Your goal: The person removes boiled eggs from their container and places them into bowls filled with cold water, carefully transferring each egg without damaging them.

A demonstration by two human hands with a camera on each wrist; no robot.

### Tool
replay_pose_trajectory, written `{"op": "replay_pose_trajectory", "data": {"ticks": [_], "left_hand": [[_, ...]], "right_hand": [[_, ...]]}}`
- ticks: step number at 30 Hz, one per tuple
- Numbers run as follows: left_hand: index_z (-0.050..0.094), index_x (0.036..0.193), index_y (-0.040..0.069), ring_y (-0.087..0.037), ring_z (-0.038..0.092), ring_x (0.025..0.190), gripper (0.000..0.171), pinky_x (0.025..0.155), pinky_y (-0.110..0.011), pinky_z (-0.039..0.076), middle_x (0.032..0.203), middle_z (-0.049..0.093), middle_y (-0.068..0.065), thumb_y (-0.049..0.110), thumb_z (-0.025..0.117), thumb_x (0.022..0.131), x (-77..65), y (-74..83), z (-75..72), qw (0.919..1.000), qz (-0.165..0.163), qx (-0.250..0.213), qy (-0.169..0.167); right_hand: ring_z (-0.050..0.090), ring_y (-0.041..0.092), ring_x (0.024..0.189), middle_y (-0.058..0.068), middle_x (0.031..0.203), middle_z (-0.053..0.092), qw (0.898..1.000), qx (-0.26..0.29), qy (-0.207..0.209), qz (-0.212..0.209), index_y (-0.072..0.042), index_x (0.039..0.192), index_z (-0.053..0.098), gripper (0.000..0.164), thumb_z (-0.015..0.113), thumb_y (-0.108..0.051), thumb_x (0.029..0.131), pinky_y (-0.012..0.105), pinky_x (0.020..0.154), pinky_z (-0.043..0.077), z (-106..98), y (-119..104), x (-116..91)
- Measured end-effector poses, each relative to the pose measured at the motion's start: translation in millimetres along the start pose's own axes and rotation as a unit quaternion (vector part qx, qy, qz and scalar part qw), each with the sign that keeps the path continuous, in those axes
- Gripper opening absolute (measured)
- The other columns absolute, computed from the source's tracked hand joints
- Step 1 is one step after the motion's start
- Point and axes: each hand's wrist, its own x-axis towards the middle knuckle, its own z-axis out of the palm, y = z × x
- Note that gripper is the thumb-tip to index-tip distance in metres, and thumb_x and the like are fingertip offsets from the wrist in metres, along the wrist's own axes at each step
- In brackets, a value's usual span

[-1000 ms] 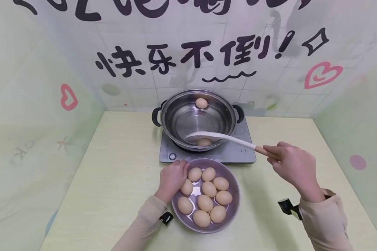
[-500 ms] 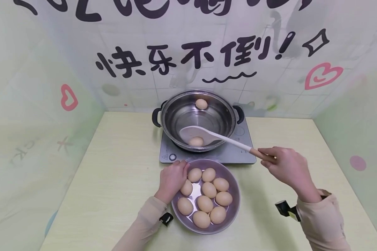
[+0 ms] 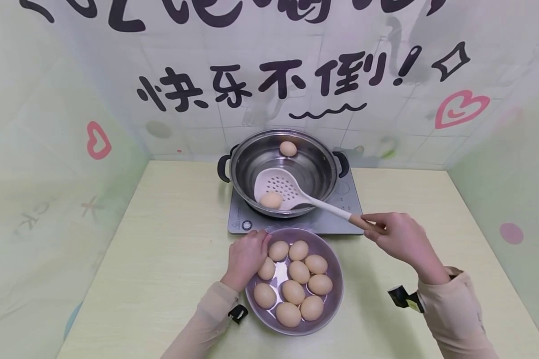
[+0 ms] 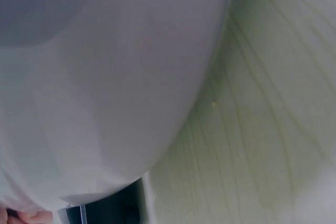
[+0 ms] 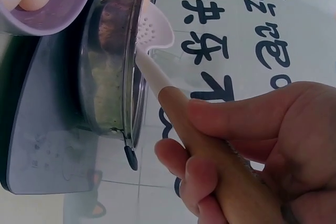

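My right hand (image 3: 397,238) grips the wooden handle of a white slotted spoon (image 3: 278,180), thumb and fingers wrapped round it in the right wrist view. One brown egg (image 3: 271,200) lies against the front edge of the spoon's perforated head, near the pot's front rim. A second egg (image 3: 288,148) sits at the back of the steel pot (image 3: 305,172). With its fingers curled over the rim, my left hand (image 3: 248,257) holds the purple bowl (image 3: 335,294) at its upper left. Several brown eggs (image 3: 299,271) lie in that bowl. The bowl's outer wall (image 4: 121,77) fills much of the left wrist view.
Under the pot is a flat grey induction cooker (image 3: 238,219), close behind the bowl. Black side handles (image 3: 341,163) stick out from the pot. A printed wall covering (image 3: 269,85) stands directly behind, and the pale wooden table (image 3: 170,229) extends to both sides.
The spoon's head has turned to show its holes and risen with the egg, shifting left within the pot. My right hand has moved left along with it. The left hand has stayed on the bowl.
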Motion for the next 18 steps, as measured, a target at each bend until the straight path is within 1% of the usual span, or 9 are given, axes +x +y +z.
{"op": "replay_pose_trajectory", "data": {"ticks": [6,11,16,18], "left_hand": [[0.058,0.072,0.011,-0.028,0.055,0.047,0.021,0.038,-0.037,0.038,0.062,0.056,-0.005,0.026,0.058,0.087,0.3,0.6,-1.5,1.0,-0.001,0.001,0.003],[0.058,0.072,0.011,-0.029,0.055,0.047,0.02,0.038,-0.037,0.038,0.062,0.056,-0.005,0.026,0.059,0.086,0.1,0.4,-1.8,1.0,0.0,0.005,0.008],[0.06,0.073,0.011,-0.029,0.056,0.048,0.019,0.039,-0.038,0.039,0.064,0.058,-0.005,0.025,0.058,0.086,-0.2,0.2,-1.4,1.0,0.001,-0.001,0.009],[0.06,0.074,0.012,-0.029,0.056,0.048,0.018,0.039,-0.038,0.039,0.064,0.058,-0.005,0.025,0.058,0.086,-0.1,0.1,-1.1,1.0,0.002,-0.004,0.008]], "right_hand": [[0.038,0.01,0.045,-0.006,0.051,0.043,0.999,0.03,-0.022,-0.007,-0.011,0.109,0.067,0.027,0.063,-0.019,0.084,0.026,0.043,0.031,4.3,0.4,3.2],[0.041,0.008,0.043,-0.006,0.05,0.046,0.998,0.055,-0.041,-0.005,-0.01,0.108,0.067,0.024,0.06,-0.02,0.087,0.024,0.041,0.031,4.9,1.2,4.9],[0.045,0.009,0.044,-0.004,0.056,0.052,0.995,0.073,-0.062,-0.007,-0.003,0.112,0.063,0.027,0.058,-0.013,0.087,0.024,0.041,0.035,0.7,1.0,5.0],[0.046,0.01,0.044,-0.003,0.058,0.053,0.995,0.075,-0.065,-0.008,-0.002,0.112,0.062,0.027,0.058,-0.011,0.087,0.025,0.041,0.036,-1.5,1.0,4.0]]}}
